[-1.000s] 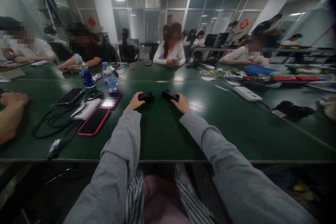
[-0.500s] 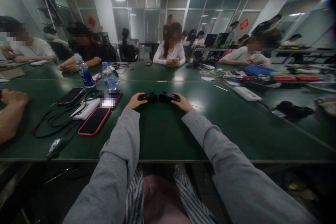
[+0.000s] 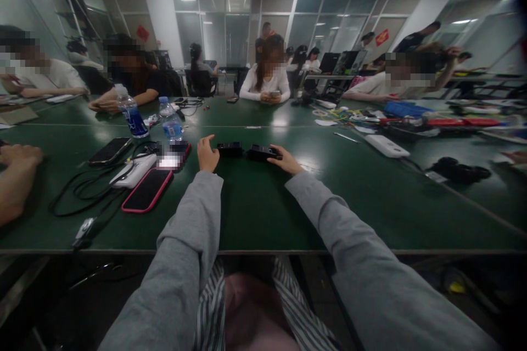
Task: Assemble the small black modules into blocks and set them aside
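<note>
Two small black box-shaped devices lie side by side on the green table, with a narrow gap between them. The left black device (image 3: 230, 148) rests flat, and my left hand (image 3: 208, 154) is just to its left, fingers raised and apart, not gripping it. Around the right end of the other black device (image 3: 258, 152), my right hand (image 3: 287, 160) keeps its thumb at the near side and fingers at the far side. What kind of devices they are is too dark to make out.
Left of my arm lie a pink-edged phone (image 3: 148, 190), a white power strip (image 3: 134, 170) with black cables and a dark phone (image 3: 110, 151). Two water bottles (image 3: 171, 123) stand behind. On the right are another white power strip (image 3: 387, 146) and a black bundle (image 3: 460, 169). People sit around the table (image 3: 263, 214).
My left hand has let go of the left device and lifted its fingers away to the left. That device now lies flat. The right device has shifted slightly left, still in my right hand.
</note>
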`<state>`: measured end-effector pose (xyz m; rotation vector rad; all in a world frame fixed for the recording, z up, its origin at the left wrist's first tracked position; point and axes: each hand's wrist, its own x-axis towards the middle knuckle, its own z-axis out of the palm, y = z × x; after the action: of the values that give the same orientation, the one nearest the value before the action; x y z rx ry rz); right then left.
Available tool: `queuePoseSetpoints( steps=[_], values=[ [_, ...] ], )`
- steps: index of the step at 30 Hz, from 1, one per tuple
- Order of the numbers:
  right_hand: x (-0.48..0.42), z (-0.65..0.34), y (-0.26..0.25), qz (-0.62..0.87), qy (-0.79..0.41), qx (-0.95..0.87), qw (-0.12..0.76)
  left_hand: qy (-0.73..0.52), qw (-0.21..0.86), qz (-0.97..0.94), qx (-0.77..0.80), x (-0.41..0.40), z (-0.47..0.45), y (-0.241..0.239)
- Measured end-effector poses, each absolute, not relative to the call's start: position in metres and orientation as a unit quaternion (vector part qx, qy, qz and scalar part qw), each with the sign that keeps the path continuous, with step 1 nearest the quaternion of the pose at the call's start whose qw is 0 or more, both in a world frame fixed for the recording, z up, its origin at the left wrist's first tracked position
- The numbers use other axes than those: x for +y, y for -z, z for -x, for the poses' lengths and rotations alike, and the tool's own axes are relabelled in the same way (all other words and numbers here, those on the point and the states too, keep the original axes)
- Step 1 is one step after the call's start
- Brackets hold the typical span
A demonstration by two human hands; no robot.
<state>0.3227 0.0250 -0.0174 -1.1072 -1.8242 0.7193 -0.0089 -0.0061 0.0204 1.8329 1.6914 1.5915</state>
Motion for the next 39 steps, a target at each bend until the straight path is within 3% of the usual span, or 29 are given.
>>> queuePoseSetpoints(
  steps=[12,17,21,25,30,35,39],
  values=[
    [0.011,-0.311,0.003,0.366,-0.397,-0.747,0.388,-0.418,0.058,-0.725,0.545,-0.032,-0.044,-0.03],
    [0.008,-0.305,-0.01,0.375,-0.396,-0.642,0.539,-0.418,0.028,-0.705,0.572,-0.034,-0.04,-0.034],
    [0.015,-0.318,-0.009,0.475,-0.268,-0.561,0.623,-0.405,0.021,-0.712,0.573,-0.037,-0.041,-0.037],
    [0.015,-0.33,0.005,0.567,-0.122,-0.616,0.533,-0.38,0.015,-0.725,0.574,-0.039,-0.042,-0.037],
    [0.01,-0.327,0.015,0.618,-0.048,-0.667,0.413,-0.344,0.011,-0.74,0.578,-0.036,-0.042,-0.033],
    [0.004,-0.317,0.003,0.618,0.063,-0.662,0.419,-0.37,-0.005,-0.735,0.568,-0.034,-0.039,-0.032],
    [-0.013,-0.294,-0.013,0.531,0.098,-0.737,0.408,-0.385,-0.02,-0.734,0.559,-0.032,-0.036,-0.033]
  ],
)
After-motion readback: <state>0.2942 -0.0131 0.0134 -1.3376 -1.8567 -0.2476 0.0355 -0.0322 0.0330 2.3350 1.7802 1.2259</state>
